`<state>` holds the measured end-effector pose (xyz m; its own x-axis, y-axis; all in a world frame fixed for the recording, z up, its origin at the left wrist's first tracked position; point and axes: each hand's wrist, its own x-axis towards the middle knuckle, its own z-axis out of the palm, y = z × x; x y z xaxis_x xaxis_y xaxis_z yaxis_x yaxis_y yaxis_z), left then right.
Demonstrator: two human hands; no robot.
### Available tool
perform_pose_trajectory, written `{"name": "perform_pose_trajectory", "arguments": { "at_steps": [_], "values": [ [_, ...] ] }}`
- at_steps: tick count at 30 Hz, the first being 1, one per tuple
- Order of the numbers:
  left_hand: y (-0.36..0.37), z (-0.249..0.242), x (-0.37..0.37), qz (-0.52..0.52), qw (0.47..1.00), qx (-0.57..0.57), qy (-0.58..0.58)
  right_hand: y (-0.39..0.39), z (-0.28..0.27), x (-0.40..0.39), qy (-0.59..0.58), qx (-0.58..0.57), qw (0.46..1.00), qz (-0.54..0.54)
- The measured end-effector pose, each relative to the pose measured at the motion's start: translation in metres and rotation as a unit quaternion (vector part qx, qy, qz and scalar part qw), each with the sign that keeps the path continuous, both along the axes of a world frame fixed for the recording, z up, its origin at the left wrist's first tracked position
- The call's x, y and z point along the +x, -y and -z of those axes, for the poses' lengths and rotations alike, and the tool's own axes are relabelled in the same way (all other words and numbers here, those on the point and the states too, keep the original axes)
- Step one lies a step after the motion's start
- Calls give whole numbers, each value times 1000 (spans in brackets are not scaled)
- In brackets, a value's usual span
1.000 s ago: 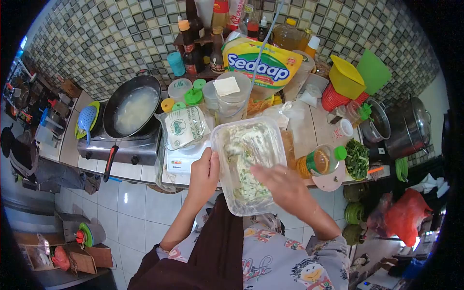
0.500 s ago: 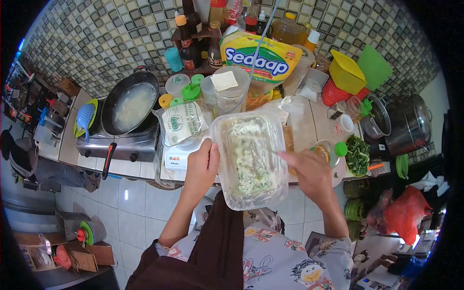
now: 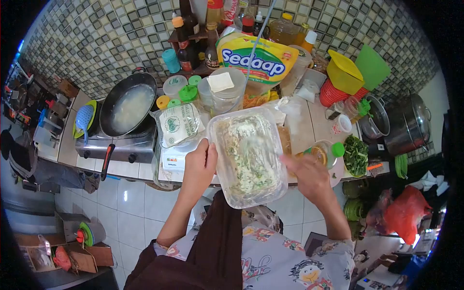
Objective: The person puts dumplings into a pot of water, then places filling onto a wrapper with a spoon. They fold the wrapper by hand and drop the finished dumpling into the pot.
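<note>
My left hand point(image 3: 199, 162) grips the left side of a clear plastic food container point(image 3: 223, 145), its thumb along the rim. The container is held up in front of the counter, tilted so its inside faces me. Inside lies a whitish, flour-like mixture point(image 3: 247, 150) with green bits, partly streaked by blur. My right hand point(image 3: 311, 175) is at the container's right edge, the fingertips overlapping the rim and smeared by motion.
A black frying pan point(image 3: 108, 108) with pale contents sits on a gas stove point(image 3: 121, 153) at left. A packaged white bag point(image 3: 180, 124) lies on a scale point(image 3: 173, 163). To the right are an oil bottle point(image 3: 323, 153), chopped greens point(image 3: 355, 155) and pots point(image 3: 408, 123).
The container has shifted slightly left and turned a little counterclockwise, with my left hand still on it. My right hand's fingers have moved a little at its right edge.
</note>
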<state>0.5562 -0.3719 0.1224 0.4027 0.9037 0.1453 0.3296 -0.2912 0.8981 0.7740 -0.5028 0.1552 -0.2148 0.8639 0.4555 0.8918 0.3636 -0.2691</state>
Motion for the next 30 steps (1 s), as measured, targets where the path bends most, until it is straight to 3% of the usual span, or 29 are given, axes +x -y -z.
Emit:
{"name": "perform_pose_trajectory", "arguments": {
  "at_steps": [4,9,15,18,22,24,30],
  "values": [
    [2,1,4,16,999,25,-30,-14,13,-4,80,91,993,-1],
    [4,1,4,-2,1000,-20,12,10,15,-23,126,27,991,-42],
    [4,6,5,-16,1000,5,10,18,5,-11,48,9,996,-69],
    [7,2,6,0,1000,26,13,7,-3,-10,-17,36,998,52],
    [8,4,8,13,997,78,0,-6,16,-6,-70,87,992,54],
    [9,0,7,-4,997,78,0,1,22,-8,21,71,997,-18],
    [6,10,0,-35,998,39,19,31,9,-17,42,-14,994,-101]
  ]
}}
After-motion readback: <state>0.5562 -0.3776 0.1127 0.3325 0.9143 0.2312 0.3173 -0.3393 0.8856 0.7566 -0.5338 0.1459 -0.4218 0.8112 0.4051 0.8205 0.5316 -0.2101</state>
